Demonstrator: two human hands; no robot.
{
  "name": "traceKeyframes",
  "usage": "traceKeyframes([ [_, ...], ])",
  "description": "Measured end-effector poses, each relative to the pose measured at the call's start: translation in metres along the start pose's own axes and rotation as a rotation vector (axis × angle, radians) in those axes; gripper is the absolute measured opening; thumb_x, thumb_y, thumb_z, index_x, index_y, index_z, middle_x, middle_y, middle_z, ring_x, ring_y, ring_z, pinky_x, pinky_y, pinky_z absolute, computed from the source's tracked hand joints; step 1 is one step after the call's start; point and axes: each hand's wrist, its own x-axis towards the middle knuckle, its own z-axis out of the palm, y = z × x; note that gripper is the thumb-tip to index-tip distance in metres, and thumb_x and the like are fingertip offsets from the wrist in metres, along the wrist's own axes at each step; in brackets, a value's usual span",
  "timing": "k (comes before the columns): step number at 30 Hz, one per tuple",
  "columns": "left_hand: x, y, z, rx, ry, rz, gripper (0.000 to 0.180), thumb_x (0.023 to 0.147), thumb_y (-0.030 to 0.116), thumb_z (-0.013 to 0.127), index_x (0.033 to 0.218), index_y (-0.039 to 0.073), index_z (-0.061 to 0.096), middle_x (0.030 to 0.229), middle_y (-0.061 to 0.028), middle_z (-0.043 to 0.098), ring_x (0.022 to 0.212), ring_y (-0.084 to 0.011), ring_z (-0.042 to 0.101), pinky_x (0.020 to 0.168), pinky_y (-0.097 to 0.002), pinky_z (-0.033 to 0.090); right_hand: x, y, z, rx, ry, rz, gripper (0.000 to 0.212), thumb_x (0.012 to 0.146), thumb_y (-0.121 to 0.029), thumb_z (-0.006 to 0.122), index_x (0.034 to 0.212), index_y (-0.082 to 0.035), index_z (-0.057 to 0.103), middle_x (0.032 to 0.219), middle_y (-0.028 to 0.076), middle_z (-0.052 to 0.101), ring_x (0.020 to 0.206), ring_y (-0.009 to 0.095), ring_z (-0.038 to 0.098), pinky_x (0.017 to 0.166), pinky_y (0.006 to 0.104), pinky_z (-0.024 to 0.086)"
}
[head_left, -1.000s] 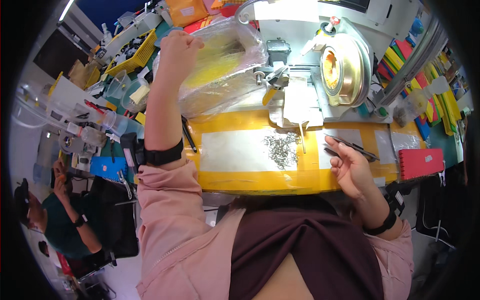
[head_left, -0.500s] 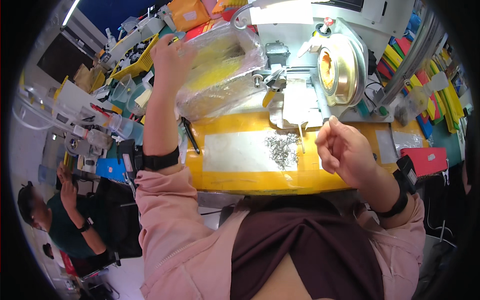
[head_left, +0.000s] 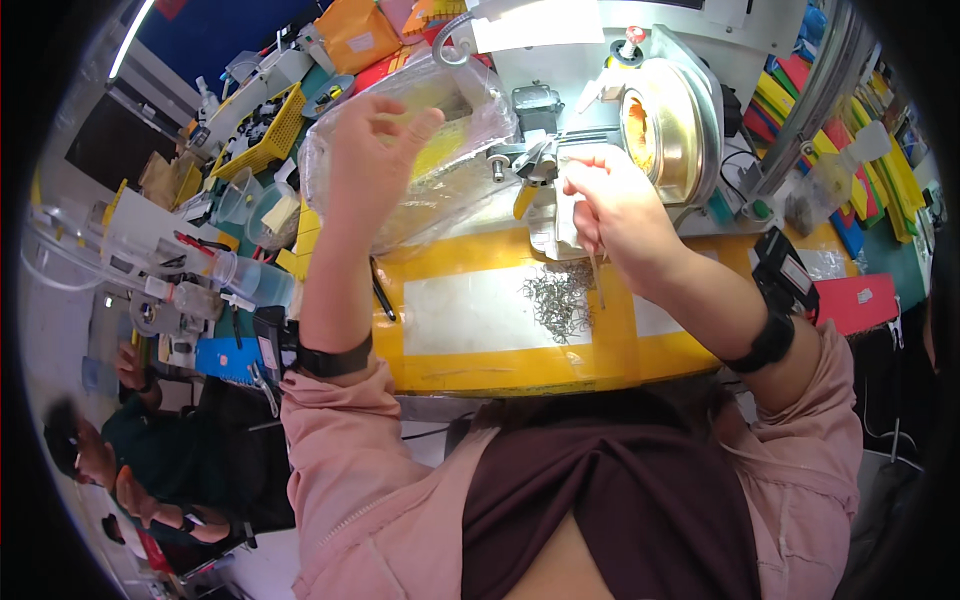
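My left hand (head_left: 372, 165) hovers over a clear plastic-wrapped tray (head_left: 468, 105) with yellow inside. Its thumb and fingers are apart, and I see nothing between them. Ahead stands a white machine with a round gold-coloured metal wheel (head_left: 685, 130) and a small clamp-like metal fixture (head_left: 537, 160). Close in front of the fixture and wheel is my right hand (head_left: 628, 215), its fingers curled and pinched together. Whatever those fingertips hold is too small to make out. Below lies a pile of small thin metal pieces (head_left: 560, 303) on a white sheet (head_left: 460, 310).
A black pen (head_left: 383, 290) lies left of the sheet. Plastic cups (head_left: 240, 195), a yellow basket (head_left: 262, 140) and a blue notebook (head_left: 225, 360) crowd the left side. A red notebook (head_left: 857, 303) lies at right. Another person (head_left: 150, 450) sits at far left.
My left hand has drawn back from the tray's far left edge, its fingers spreading. My right hand has moved forward and left from the bench front to the machine's fixture.
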Motion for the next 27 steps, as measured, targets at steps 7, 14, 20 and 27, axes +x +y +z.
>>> traceKeyframes([
  [7,-0.018,-0.002,0.046,-0.647,-0.727,-0.389,0.072,0.082,0.065,0.032,0.107,0.0,0.049,0.089,-0.0138,0.057,0.059,-0.015,0.058,0.044,-0.0223,0.043,0.021,0.002,0.006,0.109,0.066,-0.171,0.012,0.086,-0.017,0.049,0.077,-0.009,0.045,0.059,-0.002,0.037,0.044,0.005,0.032,0.039,0.0195,0.028],
  [14,-0.014,0.005,0.054,-0.49,-0.777,-0.527,0.069,0.083,0.063,0.033,0.111,0.001,0.042,0.087,-0.0148,0.057,0.065,-0.0181,0.059,0.049,-0.0293,0.043,0.037,0.011,0.007,0.106,0.024,-0.307,0.011,0.085,-0.013,0.051,0.076,-0.009,0.045,0.059,-0.003,0.039,0.044,0.004,0.031,0.039,0.0186,0.026],
  [20,-0.011,0.044,0.037,0.099,-0.246,0.267,0.044,0.079,0.04,0.057,0.089,-0.002,0.054,0.081,-0.0155,0.055,0.077,-0.0282,0.055,0.072,-0.0348,0.043,0.033,0.004,0.002,0.385,-0.027,-0.204,0.01,0.08,-0.002,0.049,0.073,-0.009,0.046,0.064,-0.001,0.041,0.045,0.005,0.033,0.039,0.0192,0.026],
  [27,-0.012,0.058,0.058,-0.293,-0.05,0.416,0.011,0.065,0.006,0.063,0.064,0.001,0.053,0.079,-0.0105,0.052,0.077,-0.022,0.051,0.067,-0.0298,0.041,0.029,0.007,0.007,0.535,-0.089,-0.126,0.014,0.078,0.006,0.048,0.071,-0.006,0.047,0.065,0.0,0.043,0.045,0.005,0.033,0.039,0.0202,0.025],
])
